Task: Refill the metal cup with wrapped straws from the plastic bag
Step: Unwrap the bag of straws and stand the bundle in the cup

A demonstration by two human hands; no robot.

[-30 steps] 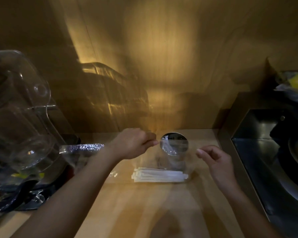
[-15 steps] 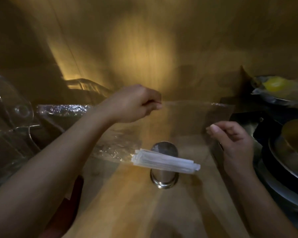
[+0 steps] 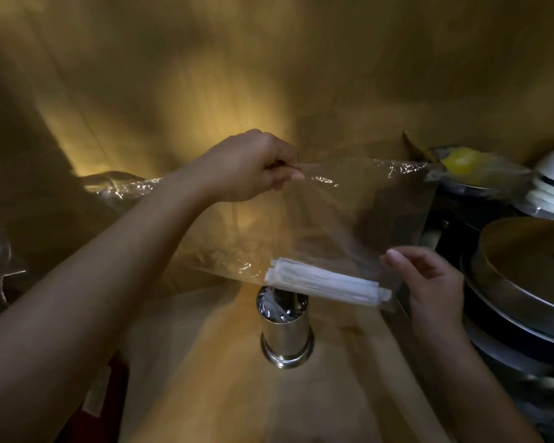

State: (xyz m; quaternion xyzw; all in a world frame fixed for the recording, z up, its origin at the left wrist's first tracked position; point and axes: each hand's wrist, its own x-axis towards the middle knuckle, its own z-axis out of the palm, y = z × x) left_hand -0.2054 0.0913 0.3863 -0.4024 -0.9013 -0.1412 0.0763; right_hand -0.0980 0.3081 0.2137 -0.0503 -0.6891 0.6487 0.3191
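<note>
Our left hand (image 3: 247, 167) pinches the clear plastic bag (image 3: 333, 219) at its top edge; our right hand (image 3: 429, 279), fingers loosely curled, touches its 3 o'clock side. The wrapped straws (image 3: 327, 284) hang bundled above the metal cup (image 3: 285, 327) on the worktop (image 3: 205, 394). Tilting the bag could spill them past the cup.

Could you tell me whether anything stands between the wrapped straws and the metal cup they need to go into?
Yes: the plastic bag itself. The wrapped straws lie sideways along its bottom, enclosed in film, directly above the metal cup. The left hand pinches the bag's top edge; nothing else visibly blocks the cup's mouth.
</note>
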